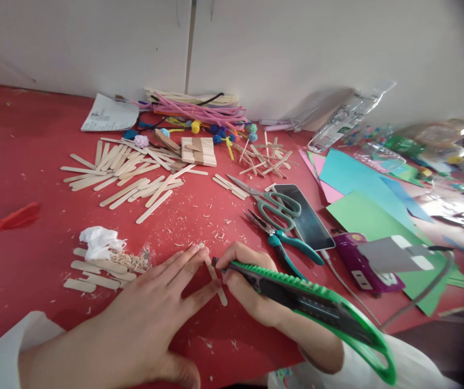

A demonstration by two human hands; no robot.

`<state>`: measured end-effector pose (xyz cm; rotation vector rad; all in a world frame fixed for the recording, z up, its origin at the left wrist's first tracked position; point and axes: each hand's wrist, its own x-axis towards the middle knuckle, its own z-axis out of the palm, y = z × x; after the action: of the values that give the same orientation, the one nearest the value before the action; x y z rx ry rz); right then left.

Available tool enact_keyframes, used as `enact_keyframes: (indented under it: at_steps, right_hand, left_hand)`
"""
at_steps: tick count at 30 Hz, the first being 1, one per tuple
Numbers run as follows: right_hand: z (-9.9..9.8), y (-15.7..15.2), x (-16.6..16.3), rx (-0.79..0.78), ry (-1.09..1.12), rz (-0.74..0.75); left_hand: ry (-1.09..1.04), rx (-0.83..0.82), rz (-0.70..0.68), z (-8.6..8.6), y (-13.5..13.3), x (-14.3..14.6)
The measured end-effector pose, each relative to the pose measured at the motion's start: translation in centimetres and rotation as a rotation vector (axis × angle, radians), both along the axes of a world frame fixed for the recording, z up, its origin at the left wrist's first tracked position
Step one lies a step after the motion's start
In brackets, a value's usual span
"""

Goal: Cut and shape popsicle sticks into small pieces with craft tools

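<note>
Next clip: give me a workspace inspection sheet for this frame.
Surface: red table, strewn with wood shavings.
Job's things: craft stick lying flat; green utility knife, tip at the stick.
Clutter: stick pile, scissors, pliers, phone, coloured paper, pipe cleaners.
Hands: left hand open, fingers pressing the stick; right hand gripping the knife.
Cables: white cable at the phone; grey cable over the paper.
Surroundings: white wall behind the table.
</note>
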<state>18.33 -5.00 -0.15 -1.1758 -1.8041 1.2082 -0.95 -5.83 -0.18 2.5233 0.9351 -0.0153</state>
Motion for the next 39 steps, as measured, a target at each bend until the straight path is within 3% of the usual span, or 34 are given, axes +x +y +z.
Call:
enact_keyframes:
  at_steps: [3,11,25,31,35,39]
  right_hand:
    - [0.1,0.0,0.0,-0.002,-0.003,-0.002]
    - [-1.9,0.0,-0.1,0.077,0.040,-0.049]
    - [-0.7,-0.2,-0.2,0.087,-0.077,0.033]
    - [-1.4,0.2,-0.2,0.090,-0.087,0.039]
    - [-1.9,0.3,0.1,0.125,-0.027,0.005]
    - [-1.5,0.0,0.2,0.052,0.022,-0.068]
  left_hand:
    - [-0.005,-0.010,-0.001,0.1,0.1,0.1]
    - [-0.010,-0.030,0.019,-0.1,0.0,0.0]
    - [-0.038,-0.037,0.021,0.0,0.1,-0.2]
    - [-0.070,-0.037,0.012,-0.3,0.0,-0.2]
    - [-0.034,-0.030,-0.002,-0.6,-0.1,-0.2]
    - [-0.028,-0.033,0.025,-0.9,-0.3,0.0]
